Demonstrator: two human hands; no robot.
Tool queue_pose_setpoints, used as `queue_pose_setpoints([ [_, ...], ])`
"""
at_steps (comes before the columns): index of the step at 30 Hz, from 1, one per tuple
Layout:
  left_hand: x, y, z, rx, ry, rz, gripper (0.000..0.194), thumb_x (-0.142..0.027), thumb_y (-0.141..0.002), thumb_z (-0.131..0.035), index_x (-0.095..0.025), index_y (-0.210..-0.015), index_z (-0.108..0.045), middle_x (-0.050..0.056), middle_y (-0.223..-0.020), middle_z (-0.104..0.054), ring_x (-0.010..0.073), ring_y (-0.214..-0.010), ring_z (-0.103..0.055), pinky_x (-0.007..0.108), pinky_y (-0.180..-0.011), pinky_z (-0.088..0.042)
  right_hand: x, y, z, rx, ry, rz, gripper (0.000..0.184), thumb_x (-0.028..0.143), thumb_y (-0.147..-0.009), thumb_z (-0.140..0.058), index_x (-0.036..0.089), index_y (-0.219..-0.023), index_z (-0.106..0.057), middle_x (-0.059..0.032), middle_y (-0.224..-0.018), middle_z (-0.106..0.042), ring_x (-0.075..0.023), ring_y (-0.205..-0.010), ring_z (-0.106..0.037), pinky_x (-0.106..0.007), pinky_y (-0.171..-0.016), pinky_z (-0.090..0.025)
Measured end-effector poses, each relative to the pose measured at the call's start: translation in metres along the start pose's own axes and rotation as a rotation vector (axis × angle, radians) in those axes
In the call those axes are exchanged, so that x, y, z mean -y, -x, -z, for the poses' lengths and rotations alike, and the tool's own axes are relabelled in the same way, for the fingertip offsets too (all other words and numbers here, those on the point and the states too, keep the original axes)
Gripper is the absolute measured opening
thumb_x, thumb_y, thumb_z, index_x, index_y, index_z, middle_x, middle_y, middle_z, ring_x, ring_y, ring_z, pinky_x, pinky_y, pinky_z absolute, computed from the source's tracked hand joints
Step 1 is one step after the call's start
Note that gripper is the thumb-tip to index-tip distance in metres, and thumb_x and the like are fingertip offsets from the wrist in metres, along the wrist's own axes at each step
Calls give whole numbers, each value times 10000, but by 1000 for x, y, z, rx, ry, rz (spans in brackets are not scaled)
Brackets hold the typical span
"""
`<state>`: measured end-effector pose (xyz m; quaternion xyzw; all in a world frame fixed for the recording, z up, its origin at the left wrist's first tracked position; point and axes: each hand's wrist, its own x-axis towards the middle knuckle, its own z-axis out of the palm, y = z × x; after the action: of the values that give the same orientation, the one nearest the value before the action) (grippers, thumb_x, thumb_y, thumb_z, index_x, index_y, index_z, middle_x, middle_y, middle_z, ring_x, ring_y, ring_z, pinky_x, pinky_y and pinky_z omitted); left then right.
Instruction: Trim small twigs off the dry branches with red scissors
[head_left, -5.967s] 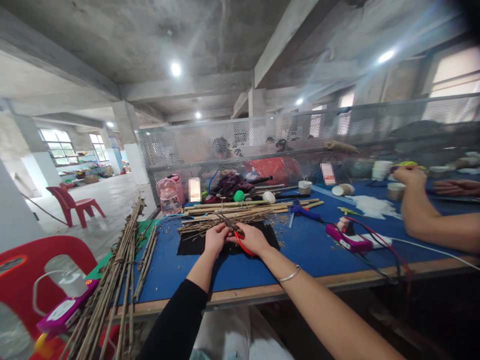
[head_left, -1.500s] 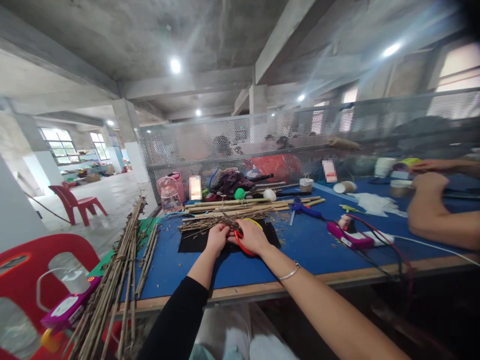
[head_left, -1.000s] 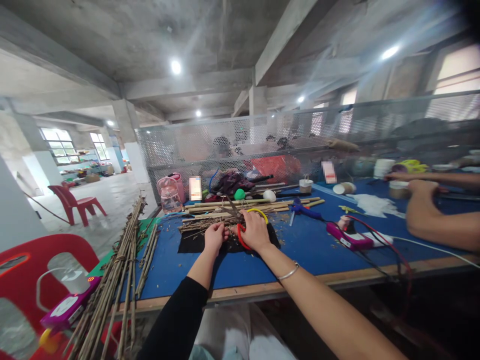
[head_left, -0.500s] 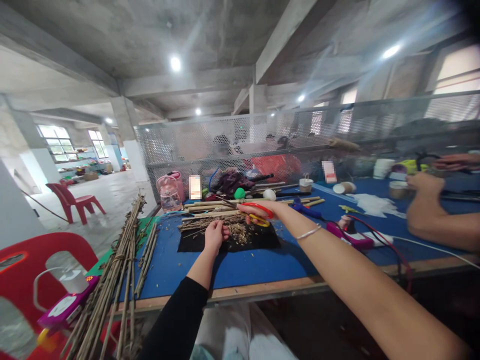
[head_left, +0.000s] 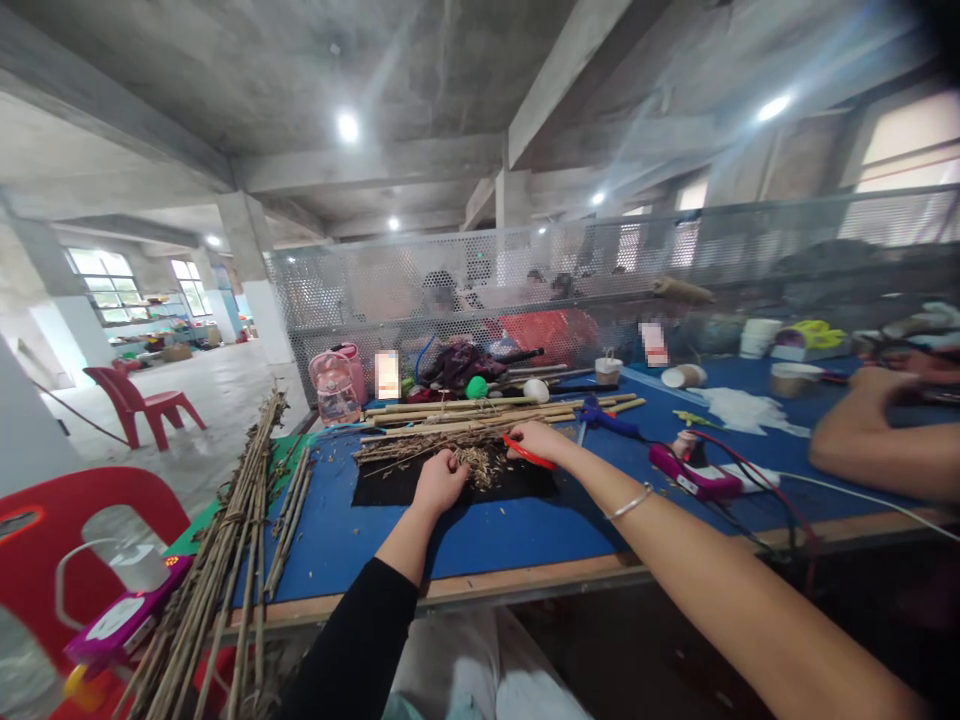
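My right hand [head_left: 534, 440] grips scissors with red handles [head_left: 529, 455]; their blades cannot be made out. It is just above the right side of a pile of short cut twig pieces [head_left: 480, 470] on a black cloth [head_left: 390, 490]. At the pile's left edge my left hand [head_left: 441, 480] has its fingers curled together, and what they hold, if anything, is hidden. Thin brown twigs [head_left: 397, 450] lie along the back of the cloth, behind my left hand. Longer pale sticks [head_left: 450, 428] run across the table beyond them.
A tied bundle of long stalks [head_left: 232, 530] leans over the blue table's [head_left: 337, 560] left edge near a red chair [head_left: 142, 490]. Right are a blue glue gun [head_left: 611, 418], a purple power strip [head_left: 694, 475] with cables, and a co-worker's arm [head_left: 870, 430]. A mesh partition [head_left: 360, 290] stands behind.
My right hand has turned and lowered with the scissors, moving slightly right. My left hand has shifted a little right and down, closer to the twig pieces.
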<state>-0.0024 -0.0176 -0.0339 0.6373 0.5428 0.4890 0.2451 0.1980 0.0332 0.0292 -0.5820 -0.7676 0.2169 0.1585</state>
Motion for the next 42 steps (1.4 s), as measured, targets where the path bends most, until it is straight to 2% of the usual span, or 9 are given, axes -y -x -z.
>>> queue_pose_setpoints([
  [4,1,-1,-4,110,143,88,277,-299,-736,-525,-214,-580,-313,-25,-498,-531,92,-401,-463,194,-421,-319,-11,5,-17,47,-23,-58,162,278,-690,-577,172,-783,-657,-18,-563,-642,-133,-450,-577,-209,-457,-420],
  [11,-2,-4,-2,-97,300,189,258,-282,-740,-527,-213,-620,-309,-15,-555,-552,108,-511,-544,182,-438,-382,-23,8,-28,-34,-31,-17,192,307,-727,-561,169,-844,-628,-24,-641,-659,-112,-446,-570,-188,-442,-397],
  [13,-7,-3,-3,16,377,224,253,-306,-740,-536,-207,-652,-321,-20,-568,-554,102,-480,-547,182,-425,-387,-25,9,-28,-54,-22,-11,216,331,-732,-558,170,-861,-622,-27,-664,-662,-113,-448,-570,-189,-441,-389],
  [16,-17,-4,-9,393,506,366,268,-325,-722,-582,-187,-711,-353,-2,-630,-582,108,-498,-587,191,-455,-425,-25,10,-28,-85,2,-7,241,366,-728,-566,175,-861,-628,-34,-689,-666,-124,-488,-585,-196,-465,-391],
  [18,-21,-8,-13,478,530,443,270,-305,-723,-596,-176,-719,-358,14,-656,-591,123,-549,-613,204,-490,-453,-25,11,-27,-110,19,-3,249,381,-716,-583,185,-858,-637,-39,-712,-670,-137,-550,-603,-199,-502,-398],
  [26,-17,-35,-8,117,647,396,243,-357,-762,-554,-166,-757,-404,30,-741,-589,112,-600,-620,205,-514,-475,-25,16,-26,-182,100,23,270,410,-698,-590,207,-862,-659,-49,-778,-674,-171,-679,-621,-213,-574,-403],
  [32,-19,-30,-5,-21,763,288,348,-471,-794,-359,-145,-745,-470,51,-723,-600,104,-524,-582,205,-454,-443,-27,16,-26,-186,87,27,278,374,-683,-607,205,-898,-657,-41,-803,-678,-175,-701,-622,-217,-593,-413],
  [39,-13,-17,10,-122,639,186,263,-428,-729,-446,-165,-717,-444,-7,-625,-565,80,-405,-501,180,-358,-326,-24,19,-25,-131,102,56,387,157,-533,-696,175,-917,-655,-50,-880,-678,-207,-820,-612,-229,-666,-418],
  [42,-12,-17,13,-148,650,197,248,-404,-733,-414,-162,-692,-452,-7,-598,-559,75,-393,-483,180,-350,-297,-24,21,-24,-123,98,63,395,146,-530,-696,165,-922,-652,-52,-878,-678,-209,-814,-611,-239,-677,-421],
])
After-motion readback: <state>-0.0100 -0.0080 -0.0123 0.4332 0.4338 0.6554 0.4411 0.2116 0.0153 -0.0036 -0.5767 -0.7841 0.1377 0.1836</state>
